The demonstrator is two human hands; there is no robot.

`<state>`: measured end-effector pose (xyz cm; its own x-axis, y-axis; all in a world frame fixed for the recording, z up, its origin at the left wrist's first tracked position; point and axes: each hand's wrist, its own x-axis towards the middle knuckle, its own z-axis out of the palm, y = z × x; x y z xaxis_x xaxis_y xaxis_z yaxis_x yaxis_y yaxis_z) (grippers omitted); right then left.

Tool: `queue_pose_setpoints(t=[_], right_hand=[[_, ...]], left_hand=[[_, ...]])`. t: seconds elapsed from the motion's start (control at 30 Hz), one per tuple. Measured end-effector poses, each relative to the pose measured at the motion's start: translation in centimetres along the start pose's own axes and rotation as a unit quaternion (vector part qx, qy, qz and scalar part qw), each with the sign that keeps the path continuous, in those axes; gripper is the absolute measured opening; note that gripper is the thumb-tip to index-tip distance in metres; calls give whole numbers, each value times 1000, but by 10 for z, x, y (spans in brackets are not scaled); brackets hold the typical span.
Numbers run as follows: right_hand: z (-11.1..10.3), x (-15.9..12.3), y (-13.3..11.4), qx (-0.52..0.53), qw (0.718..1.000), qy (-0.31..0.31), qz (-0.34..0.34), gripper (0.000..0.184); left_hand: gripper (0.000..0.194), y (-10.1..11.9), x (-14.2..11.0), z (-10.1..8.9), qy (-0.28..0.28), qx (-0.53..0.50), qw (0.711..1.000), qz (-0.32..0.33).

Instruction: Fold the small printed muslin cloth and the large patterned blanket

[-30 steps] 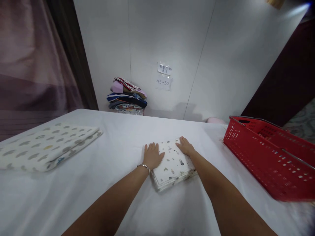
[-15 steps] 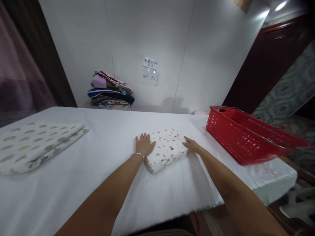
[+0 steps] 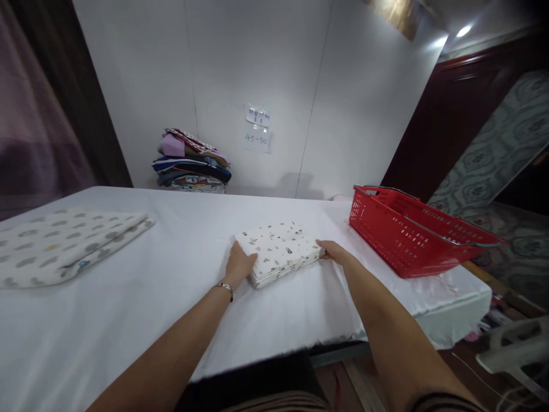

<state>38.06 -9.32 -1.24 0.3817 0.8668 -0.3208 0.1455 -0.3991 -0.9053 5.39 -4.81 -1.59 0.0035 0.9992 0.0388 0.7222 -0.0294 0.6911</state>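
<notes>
So from the head cam, the folded cloth (image 3: pixel 278 246) with the little prints is on the white-covered table (image 3: pixel 184 240), right between the hands. Left hand (image 3: pixel 239 264) is curled around its left edge, right hand (image 3: pixel 333 252) is pinching the right edge. Red basket (image 3: pixel 381 232) sits off to the right, bigger spotted cloth (image 3: pixel 72 243) well apart on the left, pile of fabric (image 3: pixel 191 164) near the wall (image 3: pixel 257 57)

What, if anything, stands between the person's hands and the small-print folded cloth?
Nothing visible: the left hand touches the small-print folded cloth at its left side, the right hand at its right. The red plastic basket stands apart, off to the right.
</notes>
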Motion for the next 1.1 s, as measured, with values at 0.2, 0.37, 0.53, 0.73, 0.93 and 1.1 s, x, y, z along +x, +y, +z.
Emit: queue_pose_setpoints(t=[0.2,0.37,0.53,0.73,0.93,1.1], right_hand=[[2,-7,-4,9,1000,12,12,16],[6,-32,-4,-7,999,-32,36,37],[15,-66,12,-26,993,-108,45,77],[20,-72,25,-42,995,-90,24,76],[23,-78,22,-286,946,70,-137,56],[50,-91,14,-331,843,60,-421,27]], left_hand=[[83,11,-10,4,-50,31,998,-29],[87,9,8,-9,-45,30,999,-5],[78,-9,26,-31,-78,33,996,25],[59,-29,14,-29,-70,-14,996,50],[54,-45,-4,-32,-12,-49,990,130],[25,-39,-28,-35,-2,4,950,312]])
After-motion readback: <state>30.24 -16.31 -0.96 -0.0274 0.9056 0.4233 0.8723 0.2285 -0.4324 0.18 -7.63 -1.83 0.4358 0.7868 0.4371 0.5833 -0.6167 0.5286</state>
